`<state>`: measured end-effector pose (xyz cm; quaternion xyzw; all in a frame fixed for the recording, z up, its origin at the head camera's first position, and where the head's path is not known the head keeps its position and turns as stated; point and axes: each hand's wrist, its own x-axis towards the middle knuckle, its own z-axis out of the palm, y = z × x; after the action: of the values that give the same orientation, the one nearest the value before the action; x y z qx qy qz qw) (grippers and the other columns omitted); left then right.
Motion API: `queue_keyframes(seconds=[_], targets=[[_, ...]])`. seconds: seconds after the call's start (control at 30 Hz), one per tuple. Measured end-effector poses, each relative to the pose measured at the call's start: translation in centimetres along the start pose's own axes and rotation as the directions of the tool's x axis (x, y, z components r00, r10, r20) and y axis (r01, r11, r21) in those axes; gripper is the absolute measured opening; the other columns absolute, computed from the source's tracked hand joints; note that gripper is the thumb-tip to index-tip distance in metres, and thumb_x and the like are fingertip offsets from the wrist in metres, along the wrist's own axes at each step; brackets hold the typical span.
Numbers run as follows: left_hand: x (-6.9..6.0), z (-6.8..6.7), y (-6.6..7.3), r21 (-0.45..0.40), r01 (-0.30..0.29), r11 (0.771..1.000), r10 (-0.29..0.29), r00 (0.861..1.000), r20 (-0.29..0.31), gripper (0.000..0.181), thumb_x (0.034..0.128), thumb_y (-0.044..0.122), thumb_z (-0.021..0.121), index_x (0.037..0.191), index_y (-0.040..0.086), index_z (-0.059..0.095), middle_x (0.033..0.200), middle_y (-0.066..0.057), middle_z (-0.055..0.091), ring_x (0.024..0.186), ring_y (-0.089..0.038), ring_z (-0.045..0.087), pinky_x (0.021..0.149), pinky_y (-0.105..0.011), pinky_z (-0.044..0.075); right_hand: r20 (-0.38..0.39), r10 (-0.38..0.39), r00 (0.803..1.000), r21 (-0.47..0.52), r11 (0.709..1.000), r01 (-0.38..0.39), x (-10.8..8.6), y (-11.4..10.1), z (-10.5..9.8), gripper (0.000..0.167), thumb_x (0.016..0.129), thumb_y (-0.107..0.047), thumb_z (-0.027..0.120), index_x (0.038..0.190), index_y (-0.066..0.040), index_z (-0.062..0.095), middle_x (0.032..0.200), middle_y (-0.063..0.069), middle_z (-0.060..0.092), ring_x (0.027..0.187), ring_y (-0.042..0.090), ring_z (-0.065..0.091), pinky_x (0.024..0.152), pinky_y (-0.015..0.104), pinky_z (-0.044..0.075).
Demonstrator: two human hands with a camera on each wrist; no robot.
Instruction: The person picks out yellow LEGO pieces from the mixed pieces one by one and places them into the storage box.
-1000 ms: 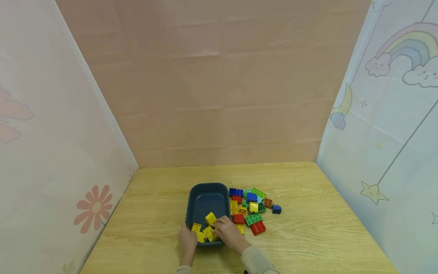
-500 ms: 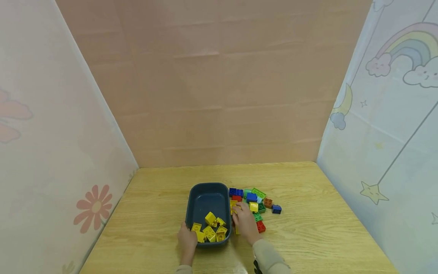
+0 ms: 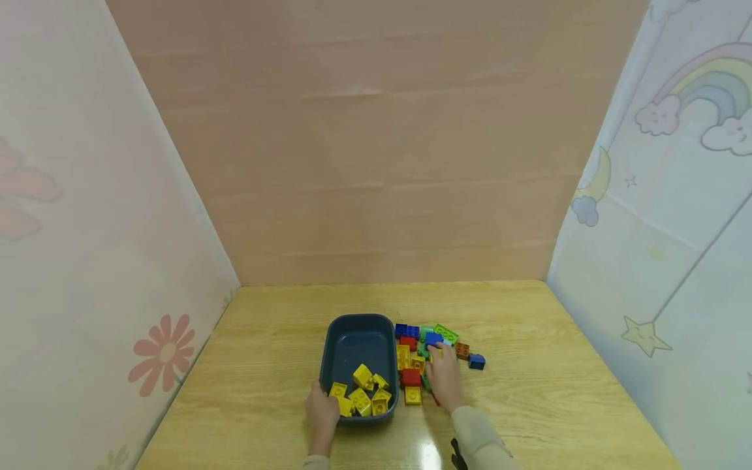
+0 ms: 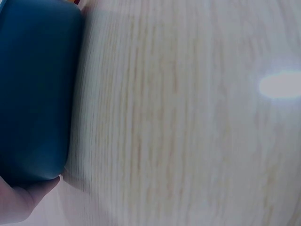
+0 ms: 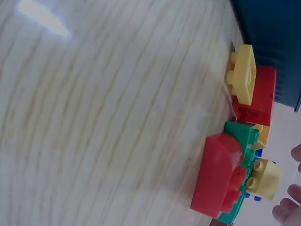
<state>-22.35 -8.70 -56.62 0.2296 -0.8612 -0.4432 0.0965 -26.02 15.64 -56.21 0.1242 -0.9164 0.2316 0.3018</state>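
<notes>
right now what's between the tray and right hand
Head view: a red brick, yellow bricks and a partly hidden green brick lie between tray and right hand.

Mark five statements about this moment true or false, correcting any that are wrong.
1. The left hand holds the tray at its near left corner. True.
2. The bricks in the tray are all red. False: those visible in it are yellow bricks.
3. The right hand is over the pile outside the tray. True.
4. The right hand grips a brown brick. False: its fingers are beside a yellow brick, with a gap showing in the right wrist view; the brown brick lies on the table.
5. The lime brick lies at the far side of the pile. True.
</notes>
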Motion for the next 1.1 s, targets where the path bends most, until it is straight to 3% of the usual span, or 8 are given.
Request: queue_keyframes(seconds=[0.43, 0.63, 0.83, 1.1], targets=[[-0.2, 0.0, 0.1, -0.022, 0.000, 1.000, 0.000, 1.000, -0.002, 0.047, 0.0727, -0.014, 0.047, 0.119, -0.019, 0.041, 0.105, -0.036, 0.052, 0.090, -0.041, 0.057, 0.065, -0.044, 0.049, 0.141, 0.078, 0.987, 0.023, 0.996, -0.083, -0.2, 0.7, -0.1, 0.030, 0.074, 0.003, 0.066, 0.103, 0.009, 0.058, 0.107, 0.025, 0.051, 0.102, 0.039, 0.046, 0.082, 0.048, 0.041], [-0.1, 0.2, 0.1, -0.035, -0.011, 0.999, 0.011, 1.000, -0.005, 0.047, 0.0722, -0.014, 0.047, 0.119, -0.018, 0.042, 0.106, -0.036, 0.052, 0.090, -0.041, 0.057, 0.065, -0.045, 0.049, 0.129, 0.067, 0.989, 0.076, 0.994, -0.078, -0.2, 1.1, 0.1, 0.024, 0.073, 0.007, 0.066, 0.096, 0.005, 0.059, 0.099, 0.018, 0.053, 0.091, 0.033, 0.050, 0.075, 0.043, 0.045], [0.0, 0.1, 0.2, -0.035, -0.008, 0.999, 0.008, 1.000, -0.005, 0.047, 0.0724, -0.014, 0.046, 0.119, -0.018, 0.042, 0.106, -0.035, 0.052, 0.090, -0.041, 0.056, 0.065, -0.045, 0.048, 0.070, 0.023, 0.997, 0.069, 0.997, -0.028, -0.2, 1.4, 0.4, 0.025, 0.068, 0.015, 0.063, 0.089, 0.003, 0.056, 0.089, 0.013, 0.051, 0.080, 0.028, 0.050, 0.067, 0.038, 0.046], [-0.1, -0.1, 0.1, -0.025, -0.012, 1.000, 0.012, 1.000, -0.013, 0.047, 0.0710, -0.015, 0.047, 0.117, -0.019, 0.043, 0.103, -0.036, 0.053, 0.089, -0.042, 0.057, 0.066, -0.045, 0.048, 0.076, 0.042, 0.996, 0.076, 0.996, -0.048, -0.5, 1.2, 0.5, 0.025, 0.068, 0.016, 0.060, 0.088, 0.003, 0.055, 0.087, 0.012, 0.050, 0.080, 0.027, 0.050, 0.067, 0.037, 0.046]])
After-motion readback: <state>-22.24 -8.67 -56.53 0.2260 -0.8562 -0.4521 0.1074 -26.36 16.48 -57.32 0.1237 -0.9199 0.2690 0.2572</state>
